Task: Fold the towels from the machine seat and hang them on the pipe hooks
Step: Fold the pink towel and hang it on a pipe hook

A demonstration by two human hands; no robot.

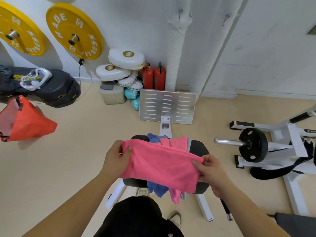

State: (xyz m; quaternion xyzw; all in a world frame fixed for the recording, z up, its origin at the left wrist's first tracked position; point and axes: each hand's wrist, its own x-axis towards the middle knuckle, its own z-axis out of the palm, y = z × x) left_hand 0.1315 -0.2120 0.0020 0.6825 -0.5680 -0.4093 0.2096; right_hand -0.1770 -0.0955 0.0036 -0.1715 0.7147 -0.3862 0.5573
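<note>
Pink towel stretched taut over crumpled towels on the black seat.

LIGHT: bright, even, diffuse | SHADOWS: soft, faint, on floor beneath bag | GLARE: mild sheen on footplate | DISTORTION: strong wide-angle bowing toward edges, pipe appears curved | FOCUS: slightly soft throughout, corners softest

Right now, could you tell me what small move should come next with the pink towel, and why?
Probably bring the left hand across to the right hand, folding the towel in half: each hand pinches one end, and it hangs spread above the seat.
</note>
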